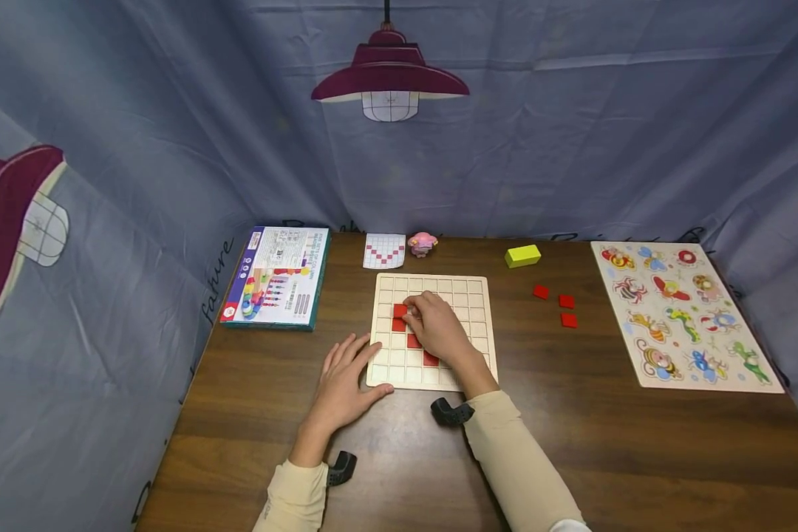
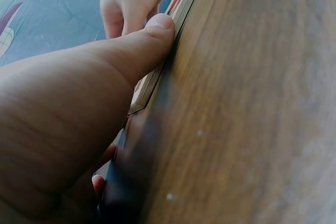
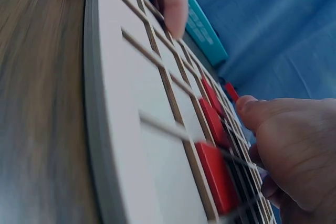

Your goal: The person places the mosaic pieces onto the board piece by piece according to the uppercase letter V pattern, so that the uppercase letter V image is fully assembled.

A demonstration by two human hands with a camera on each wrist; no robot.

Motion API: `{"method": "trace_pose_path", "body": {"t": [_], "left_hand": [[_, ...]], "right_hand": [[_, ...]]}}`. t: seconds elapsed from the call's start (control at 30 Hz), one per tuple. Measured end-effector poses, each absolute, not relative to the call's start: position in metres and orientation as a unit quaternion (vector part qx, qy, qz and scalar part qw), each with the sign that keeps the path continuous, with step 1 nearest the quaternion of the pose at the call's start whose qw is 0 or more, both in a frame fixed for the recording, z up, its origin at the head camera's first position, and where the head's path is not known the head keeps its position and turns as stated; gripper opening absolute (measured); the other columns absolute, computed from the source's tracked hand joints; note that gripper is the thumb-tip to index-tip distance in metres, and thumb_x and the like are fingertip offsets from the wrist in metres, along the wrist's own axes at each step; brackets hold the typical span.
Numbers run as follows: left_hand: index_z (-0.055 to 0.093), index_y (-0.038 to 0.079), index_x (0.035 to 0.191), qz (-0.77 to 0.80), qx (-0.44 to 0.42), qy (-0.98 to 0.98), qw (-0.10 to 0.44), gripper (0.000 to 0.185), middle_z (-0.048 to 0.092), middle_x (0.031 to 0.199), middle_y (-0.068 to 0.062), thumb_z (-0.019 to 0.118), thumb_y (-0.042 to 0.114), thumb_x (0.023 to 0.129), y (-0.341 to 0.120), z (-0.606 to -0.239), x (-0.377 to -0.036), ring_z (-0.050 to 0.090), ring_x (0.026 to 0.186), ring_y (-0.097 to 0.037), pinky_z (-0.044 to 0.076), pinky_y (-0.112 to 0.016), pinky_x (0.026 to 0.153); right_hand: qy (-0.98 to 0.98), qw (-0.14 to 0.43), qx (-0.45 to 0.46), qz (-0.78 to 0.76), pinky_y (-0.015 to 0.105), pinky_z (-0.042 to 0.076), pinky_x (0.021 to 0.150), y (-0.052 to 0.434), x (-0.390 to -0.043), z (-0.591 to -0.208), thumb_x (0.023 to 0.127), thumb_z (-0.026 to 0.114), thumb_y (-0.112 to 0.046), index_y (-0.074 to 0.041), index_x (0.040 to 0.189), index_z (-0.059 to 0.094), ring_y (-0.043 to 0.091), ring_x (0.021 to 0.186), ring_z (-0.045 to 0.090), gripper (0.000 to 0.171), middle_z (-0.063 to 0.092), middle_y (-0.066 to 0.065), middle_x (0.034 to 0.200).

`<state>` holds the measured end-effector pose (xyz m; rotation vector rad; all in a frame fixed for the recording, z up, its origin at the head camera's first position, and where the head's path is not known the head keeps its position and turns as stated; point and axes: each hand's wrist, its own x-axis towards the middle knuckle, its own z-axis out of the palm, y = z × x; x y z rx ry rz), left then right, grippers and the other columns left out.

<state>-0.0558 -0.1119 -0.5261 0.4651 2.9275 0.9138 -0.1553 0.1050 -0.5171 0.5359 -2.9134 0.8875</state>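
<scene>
A square wooden grid board (image 1: 386, 375) lies on the table with red square tiles set in a diagonal run of its cells, among them one red tile (image 1: 430, 359) and another close up (image 3: 218, 177). Between thumb and fingers, my right hand (image 1: 439, 330) pinches a separate red tile (image 3: 231, 92), tilted just above the board's left part. My left hand (image 1: 343, 386) rests at the board's lower left corner, fingers spread, fingertips on its left edge and thumb (image 2: 160, 24) along the near edge. The right hand hides several cells.
Behind the board are a pattern card (image 1: 383, 251), a pink figurine (image 1: 422, 244) and a yellow block (image 1: 522, 256). Three loose red tiles (image 1: 567, 301) lie right of it. A boxed toy (image 1: 275, 277) is at left, an insect picture board (image 1: 688, 314) at far right.
</scene>
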Motion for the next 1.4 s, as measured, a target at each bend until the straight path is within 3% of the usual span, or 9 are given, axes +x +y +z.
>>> {"method": "trace_pose_path", "body": {"t": [0.43,0.87,1.07,1.23,1.4], "left_hand": [[0.055,0.019,0.147,0.289,0.155,0.945,0.009,0.077,0.045,0.159,-0.009,0.078,0.056,0.083,-0.113,-0.530,-0.055,0.032,0.153,-0.034,0.017,-0.057,0.127],[0.059,0.015,0.142,0.300,0.169,0.939,-0.020,0.073,0.050,0.154,-0.013,0.081,0.049,0.082,-0.111,-0.526,-0.057,0.037,0.149,-0.039,0.022,-0.061,0.124],[0.058,0.016,0.144,0.305,0.160,0.939,-0.001,0.074,0.048,0.157,-0.012,0.081,0.050,0.082,-0.111,-0.526,-0.058,0.034,0.152,-0.037,0.019,-0.058,0.126],[0.056,0.017,0.146,0.307,0.154,0.939,0.015,0.076,0.047,0.158,-0.010,0.080,0.052,0.083,-0.109,-0.526,-0.059,0.031,0.153,-0.035,0.017,-0.057,0.127],[0.055,0.018,0.147,0.312,0.145,0.939,0.020,0.078,0.046,0.159,-0.010,0.081,0.052,0.082,-0.111,-0.528,-0.057,0.030,0.154,-0.035,0.016,-0.057,0.127]], "right_hand": [[-0.958,0.009,0.172,0.229,0.039,0.053,0.086,0.076,-0.164,-0.514,0.098,0.070,-0.026,-0.009,0.121,0.071,0.018,0.089,0.058,0.029,0.065,0.001,0.096],[-0.958,0.020,0.164,0.235,0.039,0.054,0.085,0.067,-0.168,-0.508,0.095,0.071,-0.022,-0.008,0.114,0.075,0.019,0.086,0.062,0.024,0.067,0.002,0.090],[-0.956,0.012,0.156,0.249,0.037,0.054,0.081,0.066,-0.168,-0.508,0.095,0.071,-0.021,-0.007,0.114,0.076,0.019,0.085,0.062,0.024,0.068,0.002,0.090],[-0.947,0.006,0.135,0.293,0.037,0.052,0.081,0.090,-0.162,-0.509,0.097,0.070,-0.024,-0.009,0.125,0.072,0.019,0.086,0.059,0.032,0.066,0.002,0.095],[-0.926,0.084,0.089,0.358,0.034,0.047,0.073,0.148,-0.145,-0.518,0.095,0.072,-0.020,-0.005,0.125,0.071,0.018,0.080,0.056,0.033,0.065,0.005,0.094]]}}
